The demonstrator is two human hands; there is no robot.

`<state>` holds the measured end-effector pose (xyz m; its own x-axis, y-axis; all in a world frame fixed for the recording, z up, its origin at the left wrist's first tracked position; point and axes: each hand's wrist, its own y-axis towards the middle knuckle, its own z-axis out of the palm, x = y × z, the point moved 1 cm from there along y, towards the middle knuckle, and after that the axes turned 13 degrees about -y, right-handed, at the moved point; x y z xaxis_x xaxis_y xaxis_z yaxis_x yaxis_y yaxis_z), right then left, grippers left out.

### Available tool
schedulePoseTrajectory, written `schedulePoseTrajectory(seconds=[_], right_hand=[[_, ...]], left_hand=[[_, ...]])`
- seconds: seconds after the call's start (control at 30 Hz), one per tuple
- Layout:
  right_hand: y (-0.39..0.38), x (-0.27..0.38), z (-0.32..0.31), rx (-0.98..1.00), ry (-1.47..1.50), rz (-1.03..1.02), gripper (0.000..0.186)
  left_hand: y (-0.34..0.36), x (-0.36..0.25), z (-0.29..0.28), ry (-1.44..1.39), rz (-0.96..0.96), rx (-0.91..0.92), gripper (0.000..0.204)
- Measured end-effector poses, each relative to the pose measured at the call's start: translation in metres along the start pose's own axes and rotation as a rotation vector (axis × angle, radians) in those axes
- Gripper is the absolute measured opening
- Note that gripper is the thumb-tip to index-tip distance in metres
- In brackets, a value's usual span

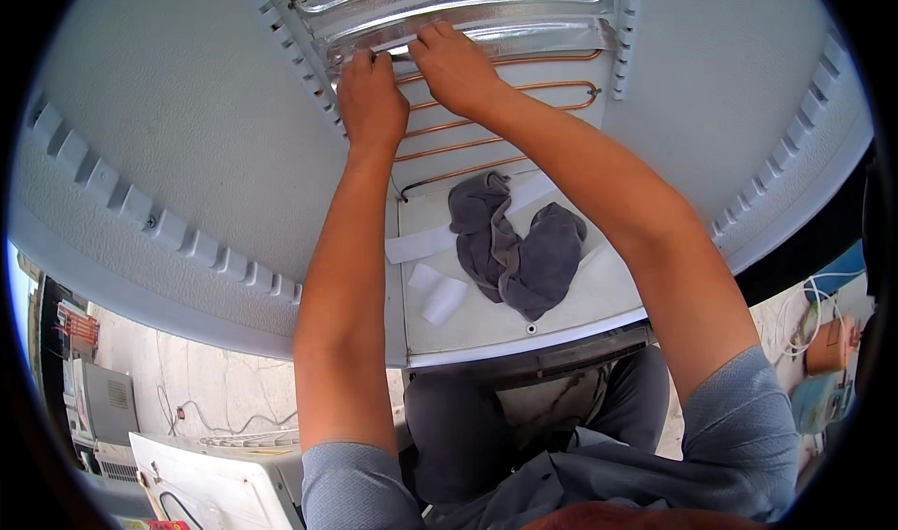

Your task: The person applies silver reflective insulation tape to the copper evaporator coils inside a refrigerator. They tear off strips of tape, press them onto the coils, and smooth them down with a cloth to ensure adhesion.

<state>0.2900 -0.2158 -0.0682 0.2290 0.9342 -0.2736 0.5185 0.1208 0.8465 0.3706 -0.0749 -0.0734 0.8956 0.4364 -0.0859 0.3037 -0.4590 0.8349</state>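
Observation:
Both my arms reach into a white refrigerator cabinet, up to its back wall. Silvery foil tape (538, 36) runs across the upper back wall, over the looped tubing. My left hand (372, 101) is closed at the lower left end of the lowest foil strip, fingertips at its edge. Just right of it, my right hand (454, 70) has its fingers curled against the same strip, seemingly pinching its edge. Below the foil, bare copper tubing (552, 87) shows in bends, partly hidden behind my hands. My fingertips are mostly hidden.
A crumpled grey cloth (543, 263) lies on the cabinet's floor beside white paper pieces (438, 294). Ribbed shelf supports (159, 223) line the side walls. Outside at lower left are a white panel (215, 479) and a grey appliance (106, 404); a white cable (812, 319) hangs at right.

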Motion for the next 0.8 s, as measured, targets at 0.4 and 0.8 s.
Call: schedulePoseTrajectory(seconds=[0.4,0.8], right_hand=[[-0.055,-0.085,-0.021,0.064,-0.042,0.171,0.035],[-0.104,-0.156,-0.049,0.242,-0.28,0.476,0.037]], left_hand=[[0.006,-0.003,0.014,-0.053,0.119,-0.004,0.045],[0.031,-0.03,0.036,-0.231,0.301,0.048,0.04]])
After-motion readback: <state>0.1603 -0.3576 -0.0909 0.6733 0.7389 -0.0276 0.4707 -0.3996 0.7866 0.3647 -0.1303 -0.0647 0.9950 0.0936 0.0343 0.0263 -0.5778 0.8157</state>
